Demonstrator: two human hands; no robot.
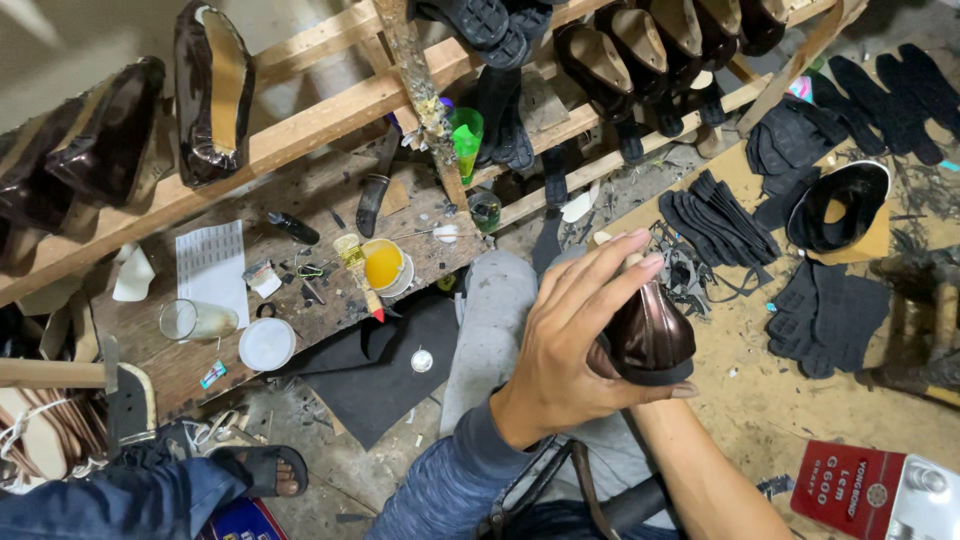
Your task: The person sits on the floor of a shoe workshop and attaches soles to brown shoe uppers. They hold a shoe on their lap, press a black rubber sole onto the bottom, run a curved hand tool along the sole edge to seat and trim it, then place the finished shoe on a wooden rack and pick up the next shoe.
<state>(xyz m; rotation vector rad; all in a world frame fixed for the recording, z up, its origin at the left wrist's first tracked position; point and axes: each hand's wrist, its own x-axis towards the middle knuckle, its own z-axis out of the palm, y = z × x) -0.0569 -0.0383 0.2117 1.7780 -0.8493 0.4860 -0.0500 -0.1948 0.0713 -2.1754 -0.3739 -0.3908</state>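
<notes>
A low wooden workbench [330, 190] is seen at upper left, cluttered with a yellow pot of glue [385, 266], a glue-caked brush [357, 272] laid beside it, a white round lid [267, 343], a clear glass [197, 320], a sheet of paper [212, 268] and a green plastic cup [466, 138]. Dark glossy shoes on lasts [150, 120] are propped along a wooden rack [320, 125] above the bench, and more lasted shoes [660, 40] are lined up further right. Stacks of black cut soles [720, 220] are spread over the floor to the right, with a black shoe upper [840, 205] resting on cardboard among them. A red tin [850, 488] is visible at the lower right corner. A sandalled foot [262, 470] of another person is seen at lower left.

A brown metallic shoe [650, 340] is held above the grey-trousered knee, in the middle of the view, clear of the bench and the sole stacks. The left hand [570, 340] is wrapped over its left side, fingers spread long across the top and thumb pressed along the lower edge of the sole, so the hand is closed in a firm hold on it. The right hand is hidden behind the shoe; only its bare forearm [700, 470] is seen rising from below, so its grip cannot be told.
</notes>
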